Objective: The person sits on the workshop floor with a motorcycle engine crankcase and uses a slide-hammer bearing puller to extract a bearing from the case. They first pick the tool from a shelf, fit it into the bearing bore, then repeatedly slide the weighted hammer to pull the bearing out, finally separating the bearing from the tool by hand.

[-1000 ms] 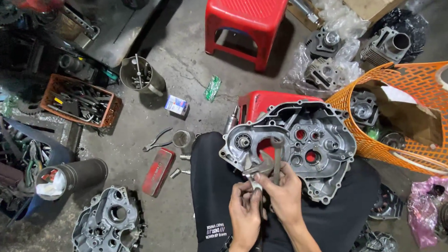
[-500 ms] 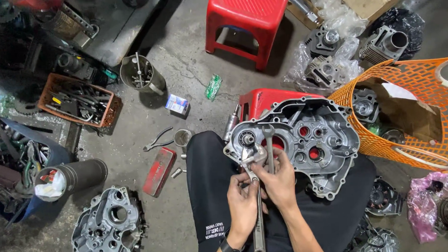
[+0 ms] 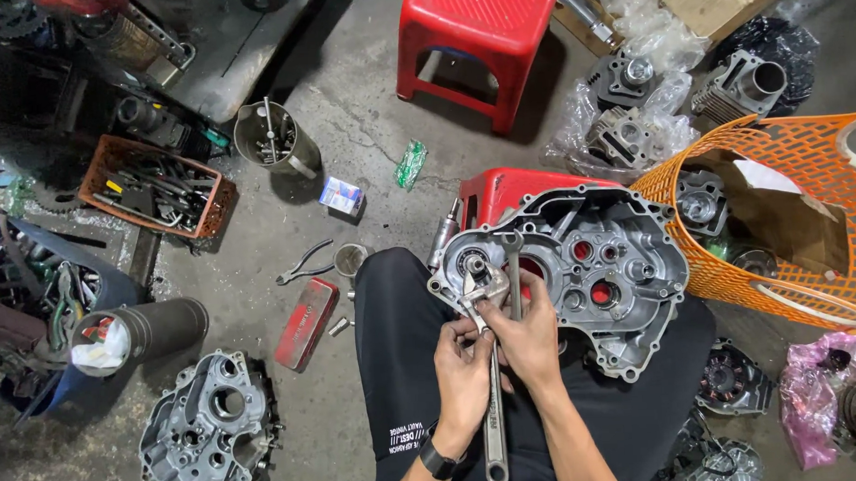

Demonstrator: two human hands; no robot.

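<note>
Both hands (image 3: 494, 352) — clasped around wrench (image 3: 491, 381)

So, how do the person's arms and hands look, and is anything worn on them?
Both forearms are bare, with no sleeves in view, and both hands are ungloved. The left hand has a black wristwatch at its wrist. The right hand wears nothing that I can see.

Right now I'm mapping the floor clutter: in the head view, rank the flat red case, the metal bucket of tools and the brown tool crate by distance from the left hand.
1. Flat red case, on the floor left of the left hand.
2. Metal bucket of tools, up and left.
3. Brown tool crate, farthest left.
</note>
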